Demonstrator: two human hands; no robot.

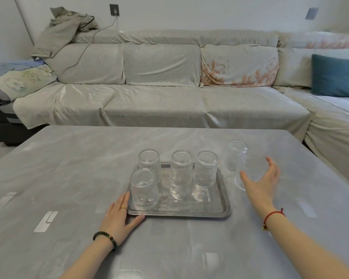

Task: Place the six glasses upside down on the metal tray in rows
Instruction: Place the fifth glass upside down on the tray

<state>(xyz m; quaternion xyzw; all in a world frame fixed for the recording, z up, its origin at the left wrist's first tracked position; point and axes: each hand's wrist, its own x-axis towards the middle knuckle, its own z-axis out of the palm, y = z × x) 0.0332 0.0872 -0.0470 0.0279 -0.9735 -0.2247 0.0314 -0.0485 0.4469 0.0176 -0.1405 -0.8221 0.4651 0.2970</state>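
A metal tray (220,206) lies on the grey table. Three ribbed glasses stand upside down along its far row: left (149,161), middle (181,168), right (206,168). One more upturned glass (143,190) stands at the tray's front left. Two glasses stand on the table right of the tray: a far one (236,156) and a near one (245,174), both upside down as far as I can tell. My left hand (119,217) rests flat on the table against the tray's front-left corner. My right hand (260,183) is open, fingers spread just in front of the near loose glass.
The grey table (69,178) has pale printed marks at the left and front. A sofa under a light cover (161,101) runs behind the table and down the right side, with a blue cushion (333,75) on it.
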